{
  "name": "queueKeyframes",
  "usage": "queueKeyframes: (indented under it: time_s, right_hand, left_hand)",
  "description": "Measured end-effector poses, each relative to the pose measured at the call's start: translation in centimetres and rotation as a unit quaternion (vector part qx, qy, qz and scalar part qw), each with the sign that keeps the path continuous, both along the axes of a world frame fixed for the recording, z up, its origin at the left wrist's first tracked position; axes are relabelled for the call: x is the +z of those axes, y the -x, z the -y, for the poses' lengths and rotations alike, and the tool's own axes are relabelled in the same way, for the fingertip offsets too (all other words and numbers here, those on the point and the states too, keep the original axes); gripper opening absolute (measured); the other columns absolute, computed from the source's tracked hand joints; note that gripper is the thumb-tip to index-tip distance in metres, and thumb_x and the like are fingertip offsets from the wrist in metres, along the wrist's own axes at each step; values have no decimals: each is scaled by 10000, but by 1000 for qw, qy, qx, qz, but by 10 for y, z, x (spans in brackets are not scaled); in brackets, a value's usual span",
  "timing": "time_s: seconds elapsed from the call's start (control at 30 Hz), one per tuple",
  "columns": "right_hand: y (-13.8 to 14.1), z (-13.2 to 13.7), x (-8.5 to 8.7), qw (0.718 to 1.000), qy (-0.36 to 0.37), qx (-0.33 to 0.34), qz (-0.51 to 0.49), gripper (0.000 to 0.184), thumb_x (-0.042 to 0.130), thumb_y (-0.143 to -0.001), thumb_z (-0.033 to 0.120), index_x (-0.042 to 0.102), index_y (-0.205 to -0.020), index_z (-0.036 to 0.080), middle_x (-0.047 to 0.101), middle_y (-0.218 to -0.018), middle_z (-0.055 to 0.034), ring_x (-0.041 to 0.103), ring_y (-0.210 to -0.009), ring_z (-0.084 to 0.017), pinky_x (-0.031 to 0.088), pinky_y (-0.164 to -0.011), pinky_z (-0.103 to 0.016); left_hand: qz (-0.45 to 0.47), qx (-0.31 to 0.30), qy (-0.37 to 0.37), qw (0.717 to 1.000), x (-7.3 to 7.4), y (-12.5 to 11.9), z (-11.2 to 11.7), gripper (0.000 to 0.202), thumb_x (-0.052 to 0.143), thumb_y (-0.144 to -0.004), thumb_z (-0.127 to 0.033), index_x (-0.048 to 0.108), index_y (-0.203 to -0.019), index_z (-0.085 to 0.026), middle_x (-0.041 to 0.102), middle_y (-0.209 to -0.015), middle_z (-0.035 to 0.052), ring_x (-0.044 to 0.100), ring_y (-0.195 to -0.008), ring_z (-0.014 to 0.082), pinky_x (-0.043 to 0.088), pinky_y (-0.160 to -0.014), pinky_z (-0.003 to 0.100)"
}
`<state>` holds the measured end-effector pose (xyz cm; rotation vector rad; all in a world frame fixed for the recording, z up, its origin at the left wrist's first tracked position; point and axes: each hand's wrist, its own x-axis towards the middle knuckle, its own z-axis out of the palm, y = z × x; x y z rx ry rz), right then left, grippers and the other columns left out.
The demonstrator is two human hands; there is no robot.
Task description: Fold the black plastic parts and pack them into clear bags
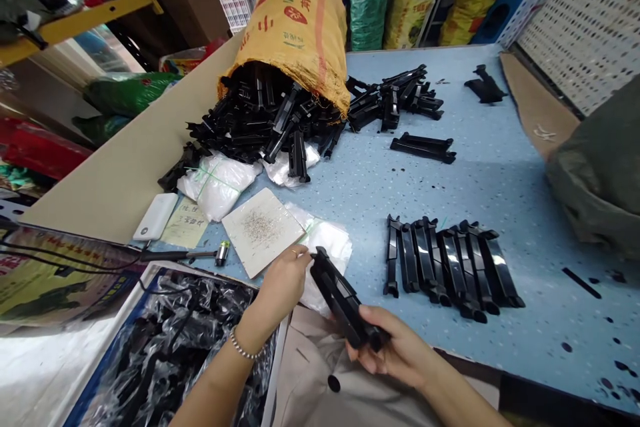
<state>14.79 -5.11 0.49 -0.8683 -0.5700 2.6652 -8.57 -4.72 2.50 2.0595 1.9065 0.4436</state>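
My right hand (395, 347) grips the near end of a long black plastic part (340, 297) held over the table's front edge. My left hand (285, 280) is pinched at the part's far tip, fingers closed on something too small to name, next to a white tile (263, 230) with tiny metal bits on it. A row of several matching black parts (450, 267) lies on the blue table (500, 173) to the right.
A yellow sack (300, 27) spills a heap of black parts (260, 127) at the back. White plastic bags (217, 183), a white power bank (156, 215), a small hammer (190, 255) lie at left. A box of bagged parts (180, 340) stands below. A grey-green sack (600, 173) sits at right.
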Motion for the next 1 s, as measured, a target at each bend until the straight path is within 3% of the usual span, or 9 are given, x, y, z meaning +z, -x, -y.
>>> queueKeyframes:
  time_s: [0.13, 0.27, 0.37, 0.43, 0.6, 0.7, 0.83, 1.0]
  right_hand:
    - [-7, 5, -9, 999, 1, -10, 30, 380, 578, -854, 481, 643, -852, 106, 676, -622, -82, 505, -360, -71, 256, -318, -151]
    - [-4, -6, -9, 989, 119, 58, -59, 508, 534, -858, 535, 657, -968, 55, 611, -563, -43, 406, -329, -31, 193, -302, -140]
    - [5, -16, -12, 979, 159, 13, -129, 564, 481, -872, 579, 639, -1048, 66, 540, -538, 17, 282, -321, -8, 169, -298, -127]
    - [8, -17, -16, 976, 154, -21, -152, 593, 430, -890, 596, 624, -1087, 72, 492, -512, 45, 222, -316, -12, 168, -294, -130]
    - [-14, 2, -24, 978, 135, -13, -157, 652, 409, -868, 656, 603, -1105, 81, 452, -473, 69, 189, -263, -5, 129, -271, -142]
    - [-33, 16, -28, 977, 131, 1, -169, 736, 420, -804, 739, 614, -1071, 81, 466, -420, 68, 191, -214, -1, 132, -249, -132]
    - [-34, 19, -28, 950, 131, 37, -282, 766, 426, -771, 766, 626, -1069, 89, 459, -372, 71, 206, -174, -21, 151, -223, -132]
    - [-2, -9, -20, 966, 149, 85, -194, 642, 420, -840, 667, 619, -1044, 92, 445, -459, 73, 175, -258, -16, 106, -261, -142]
  left_hand:
    - [59, 31, -15, 998, -1, 5, 4, 536, 424, -833, -62, 468, -1353, -184, 493, -1335, 145, 583, -1136, 234, 507, -973, 401]
    - [87, -30, -18, 996, 3, -7, 16, 661, 355, -836, -17, 280, -1471, -189, 354, -1468, 168, 402, -1344, 261, 408, -1081, 433]
    - [112, -93, 3, 989, 5, -19, 27, 724, 330, -839, -7, 162, -1508, -228, 296, -1510, 170, 386, -1358, 264, 438, -1048, 419]
    - [121, -78, 5, 989, 4, -23, 31, 748, 330, -843, -17, 100, -1517, -248, 269, -1523, 171, 395, -1353, 263, 464, -1017, 401]
    - [100, 69, -36, 992, -5, -14, 26, 701, 324, -872, -43, 125, -1514, -242, 300, -1497, 168, 419, -1331, 251, 466, -997, 371]
    - [104, 62, -32, 992, -9, -12, 22, 706, 339, -864, -41, 136, -1512, -232, 310, -1488, 172, 464, -1286, 240, 486, -953, 338]
    - [112, 67, -31, 991, -8, -17, 22, 745, 361, -835, -27, 129, -1511, -237, 293, -1498, 170, 487, -1262, 240, 512, -905, 323]
    - [95, 17, -33, 995, 3, -30, 35, 791, 344, -816, 1, 72, -1518, -240, 252, -1529, 173, 417, -1335, 283, 484, -980, 394]
